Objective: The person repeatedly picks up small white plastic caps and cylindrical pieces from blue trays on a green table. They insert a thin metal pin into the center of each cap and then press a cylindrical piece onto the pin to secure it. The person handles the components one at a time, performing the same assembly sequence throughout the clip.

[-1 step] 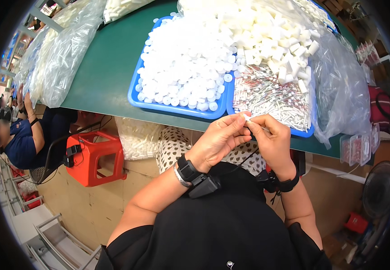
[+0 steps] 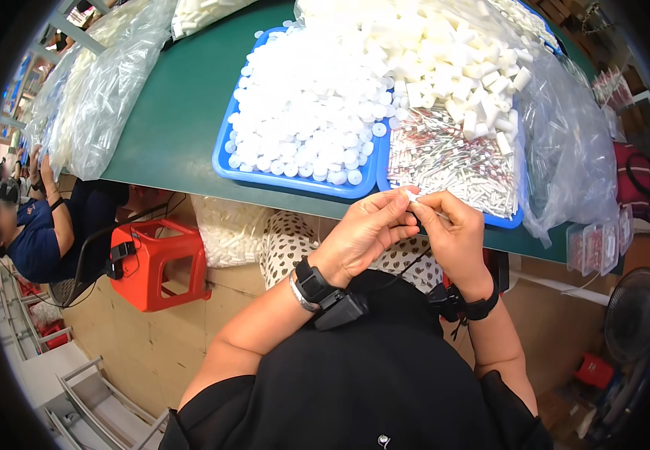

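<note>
My left hand (image 2: 370,231) and my right hand (image 2: 456,231) meet at the front edge of the blue trays. Between their fingertips they pinch a small white piece (image 2: 413,196), mostly hidden by the fingers, so its exact kind is unclear. Just beyond my hands lies a heap of thin white sticks with reddish and dark ends (image 2: 452,172). Cream-white foam-like cylinders (image 2: 482,82) are piled behind and partly over them. To the left, a blue tray (image 2: 287,184) holds a mound of small white round discs (image 2: 302,105).
A green table (image 2: 167,112) carries the trays. Clear plastic bags (image 2: 572,142) lie at right, a filled one (image 2: 85,105) at left. A red stool (image 2: 164,262), a bag of white pieces (image 2: 227,229), a fan (image 2: 635,315) and a seated person (image 2: 32,232) surround it.
</note>
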A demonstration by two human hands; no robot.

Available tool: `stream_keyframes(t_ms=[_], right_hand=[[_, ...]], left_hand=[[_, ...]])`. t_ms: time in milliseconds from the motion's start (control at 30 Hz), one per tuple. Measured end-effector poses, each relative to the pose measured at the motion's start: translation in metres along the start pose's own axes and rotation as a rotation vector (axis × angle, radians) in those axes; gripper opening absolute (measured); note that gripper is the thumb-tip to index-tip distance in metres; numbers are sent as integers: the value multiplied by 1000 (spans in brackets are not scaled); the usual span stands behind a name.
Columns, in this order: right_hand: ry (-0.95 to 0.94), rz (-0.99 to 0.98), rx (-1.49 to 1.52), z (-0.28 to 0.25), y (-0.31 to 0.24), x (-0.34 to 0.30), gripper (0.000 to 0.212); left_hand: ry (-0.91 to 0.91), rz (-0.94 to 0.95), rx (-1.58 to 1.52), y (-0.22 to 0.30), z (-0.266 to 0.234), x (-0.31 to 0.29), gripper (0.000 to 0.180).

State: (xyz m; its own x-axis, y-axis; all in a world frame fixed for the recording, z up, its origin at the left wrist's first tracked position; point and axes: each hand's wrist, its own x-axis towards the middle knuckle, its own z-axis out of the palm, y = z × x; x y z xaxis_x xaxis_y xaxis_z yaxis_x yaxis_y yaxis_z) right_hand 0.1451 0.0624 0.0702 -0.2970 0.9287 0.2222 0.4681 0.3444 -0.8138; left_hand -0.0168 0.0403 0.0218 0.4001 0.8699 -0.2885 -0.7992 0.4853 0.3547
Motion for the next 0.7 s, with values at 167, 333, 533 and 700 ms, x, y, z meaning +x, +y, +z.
stream_keyframes(t_ms=[167, 333, 533, 700], right_hand=[[65, -257, -251, -2, 5, 0, 5], [-22, -111, -107, -12, 8, -3, 11], [142, -93, -649, -40, 52, 20, 17], [128, -45, -802, -35, 68, 30, 16]], left_hand=[[69, -4, 106, 4, 10, 0, 36], [165, 57, 231, 8, 14, -3, 36], [112, 79, 226, 12, 14, -8, 38], [90, 35, 247, 12, 23, -10, 42]])
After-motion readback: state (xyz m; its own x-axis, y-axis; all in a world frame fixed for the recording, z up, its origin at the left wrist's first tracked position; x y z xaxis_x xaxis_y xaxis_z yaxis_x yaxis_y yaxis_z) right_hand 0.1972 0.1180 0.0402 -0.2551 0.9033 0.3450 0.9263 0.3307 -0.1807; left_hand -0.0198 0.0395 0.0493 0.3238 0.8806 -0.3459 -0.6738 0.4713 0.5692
